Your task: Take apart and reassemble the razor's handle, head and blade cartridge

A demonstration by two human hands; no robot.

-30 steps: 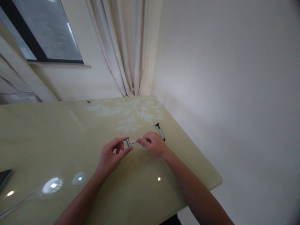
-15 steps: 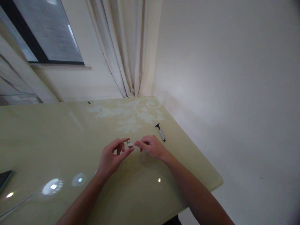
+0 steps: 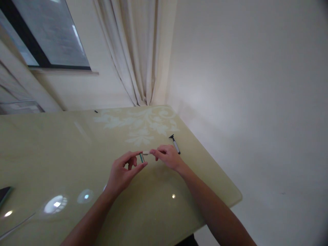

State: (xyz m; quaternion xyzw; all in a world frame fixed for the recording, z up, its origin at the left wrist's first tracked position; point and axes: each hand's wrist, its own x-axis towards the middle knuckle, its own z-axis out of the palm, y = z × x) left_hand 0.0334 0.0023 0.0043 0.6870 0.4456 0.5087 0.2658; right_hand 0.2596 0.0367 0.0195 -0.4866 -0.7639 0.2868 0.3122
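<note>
Between the thumb and forefinger of my left hand (image 3: 124, 170) is a small green-striped piece (image 3: 141, 158), narrow and shaped like a razor cartridge. It stands nearly upright, gripped at its ends. My right hand (image 3: 167, 157) pinches a short whitish strip (image 3: 146, 153), whose tip lies at the upper end of the green-striped piece. Whether the two touch, I cannot tell. The rest of the strip is hidden in my right fingers. Just beyond my right hand lies a razor (image 3: 176, 145) with a grey handle and a black head.
Both hands are above a glossy pale green table (image 3: 61, 147) with a white floral pattern. A small black piece (image 3: 96, 111) lies at its far edge. At the left are a dark flat device (image 3: 4, 194) and a thin white cable (image 3: 17, 225). A wall (image 3: 243, 102) flanks the right side.
The whitish strip has moved up along the green-striped piece, from its lower part to its upper end. My right hand rose slightly with it; my left hand is nearly still.
</note>
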